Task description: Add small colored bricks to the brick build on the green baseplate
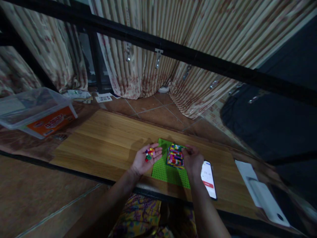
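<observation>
A green studded baseplate (163,172) lies on the low wooden table (104,142). A block built of many coloured bricks (175,155) stands on it. My left hand (146,158) is palm up just left of the plate, cupping a few small loose bricks (149,154) in red, yellow and green. My right hand (192,160) rests against the right side of the brick block, fingertips at its top edge.
A lit phone (208,179) lies right of the plate beside my right wrist. A clear plastic box with an orange label (37,112) sits at the far left. A white flat device (262,195) lies at the right end. Curtains hang behind.
</observation>
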Demonstrator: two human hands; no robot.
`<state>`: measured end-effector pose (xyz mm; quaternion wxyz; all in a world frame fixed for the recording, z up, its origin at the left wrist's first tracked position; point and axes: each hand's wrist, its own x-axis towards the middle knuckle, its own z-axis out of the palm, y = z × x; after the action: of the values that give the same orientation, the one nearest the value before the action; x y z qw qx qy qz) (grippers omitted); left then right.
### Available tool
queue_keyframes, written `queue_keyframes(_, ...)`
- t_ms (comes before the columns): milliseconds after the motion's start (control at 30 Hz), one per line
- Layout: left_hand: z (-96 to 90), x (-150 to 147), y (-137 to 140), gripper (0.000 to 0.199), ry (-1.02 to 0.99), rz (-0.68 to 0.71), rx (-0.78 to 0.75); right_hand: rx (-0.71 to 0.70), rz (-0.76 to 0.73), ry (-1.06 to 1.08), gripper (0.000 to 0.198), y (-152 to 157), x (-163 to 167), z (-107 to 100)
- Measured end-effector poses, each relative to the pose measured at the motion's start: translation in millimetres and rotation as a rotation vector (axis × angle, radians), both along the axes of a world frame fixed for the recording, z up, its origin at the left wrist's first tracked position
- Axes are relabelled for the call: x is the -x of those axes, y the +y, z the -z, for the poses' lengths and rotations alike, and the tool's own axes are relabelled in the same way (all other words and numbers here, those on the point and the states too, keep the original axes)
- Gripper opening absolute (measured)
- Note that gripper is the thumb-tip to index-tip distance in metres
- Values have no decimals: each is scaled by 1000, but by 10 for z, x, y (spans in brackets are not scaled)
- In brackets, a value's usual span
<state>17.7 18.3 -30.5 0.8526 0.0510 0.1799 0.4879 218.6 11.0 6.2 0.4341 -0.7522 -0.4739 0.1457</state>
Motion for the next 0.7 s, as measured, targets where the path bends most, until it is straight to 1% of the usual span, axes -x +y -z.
queue_keyframes(100, 2, 6, -5, 31, -26, 3, 16, -74, 10, -4, 35, -107, 98, -49)
queue_keyframes(167, -4, 7, -7, 32, -37, 3, 33, -119, -37, 3, 33, -209, 225, -83)
queue_keyframes(200, -8, 7, -6, 32, -40, 3, 41, -128, -92, 10, 31, -263, 304, -94)
queue_keyframes(267, -14, 6, -2, 33, -38, 5, 49, -121, -260, 14, 27, -362, 476, -97)
queue_keyframes(333, -15, 4, 5, 34, -32, 9, 48, -114, -422, -62, 22, -438, 643, -79)
queue_keyframes(400, -10, 1, 12, 35, -28, 4, 43, -107, -517, -165, 21, -482, 780, -54)
queue_keyframes(533, 5, -5, 13, 37, -33, -9, 38, -93, -595, -303, 25, -480, 931, -26)
queue_keyframes(700, 5, 7, 0, 40, -78, 17, 4, -38, -635, -406, 23, -421, 985, 33)
